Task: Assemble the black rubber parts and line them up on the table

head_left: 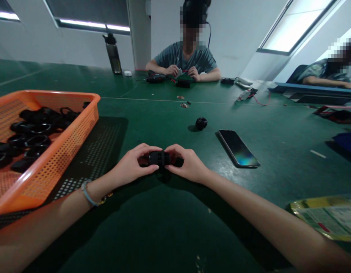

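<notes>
Both my hands hold one black plastic part (pixel 157 157) just above the green table, in the middle of the view. My left hand (pixel 135 161) pinches its left end between thumb and fingers. On the other end, my right hand (pixel 187 161) is closed in the same way. Its exact kind is hard to make out, since the fingers cover both ends. Beyond my hands a small round black piece (pixel 201 123) lies on the table. To the left, an orange perforated basket (pixel 70 151) contains several black ring-shaped and rounded parts (pixel 36 129).
A smartphone (pixel 238 148) lies right of my hands, and a yellow-edged packet (pixel 329 216) near the right edge. Across the green table (pixel 158 235) a person (pixel 187 57) handles small parts beside a bottle (pixel 113 55). Another person (pixel 320 74) sits at the far right.
</notes>
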The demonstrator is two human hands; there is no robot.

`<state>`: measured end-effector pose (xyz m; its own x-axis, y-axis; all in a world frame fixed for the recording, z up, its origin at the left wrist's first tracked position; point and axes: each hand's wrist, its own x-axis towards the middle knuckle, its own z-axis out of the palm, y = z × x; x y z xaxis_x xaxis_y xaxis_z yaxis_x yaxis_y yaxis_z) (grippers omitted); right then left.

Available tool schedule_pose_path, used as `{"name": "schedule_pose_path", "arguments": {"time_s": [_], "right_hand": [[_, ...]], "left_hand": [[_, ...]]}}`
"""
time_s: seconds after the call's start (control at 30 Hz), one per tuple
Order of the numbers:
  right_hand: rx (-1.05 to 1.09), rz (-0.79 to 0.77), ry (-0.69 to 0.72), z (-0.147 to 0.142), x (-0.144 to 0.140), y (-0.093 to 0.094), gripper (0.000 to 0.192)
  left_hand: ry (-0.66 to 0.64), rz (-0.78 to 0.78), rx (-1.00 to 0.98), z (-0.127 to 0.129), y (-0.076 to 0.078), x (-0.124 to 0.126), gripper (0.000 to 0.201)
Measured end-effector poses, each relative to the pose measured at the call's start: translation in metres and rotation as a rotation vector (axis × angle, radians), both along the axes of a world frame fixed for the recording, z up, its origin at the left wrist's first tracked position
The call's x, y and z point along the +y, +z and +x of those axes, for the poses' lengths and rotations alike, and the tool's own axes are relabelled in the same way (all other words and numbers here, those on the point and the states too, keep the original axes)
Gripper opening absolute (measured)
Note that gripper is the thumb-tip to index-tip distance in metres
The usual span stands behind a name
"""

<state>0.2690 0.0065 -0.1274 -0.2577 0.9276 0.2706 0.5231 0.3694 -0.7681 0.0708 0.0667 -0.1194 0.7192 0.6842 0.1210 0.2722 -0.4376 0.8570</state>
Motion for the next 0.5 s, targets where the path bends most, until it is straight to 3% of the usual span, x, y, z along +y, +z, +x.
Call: {"name": "schedule_pose_path", "arguments": {"time_s": [0.5], "right_hand": [[-0.048,0.014,-0.013,0.0005,-0.0007,0.0016,0.027]], "left_hand": [[0.017,0.012,0.01,0.0014,0.0036,-0.0023,0.037]]}}
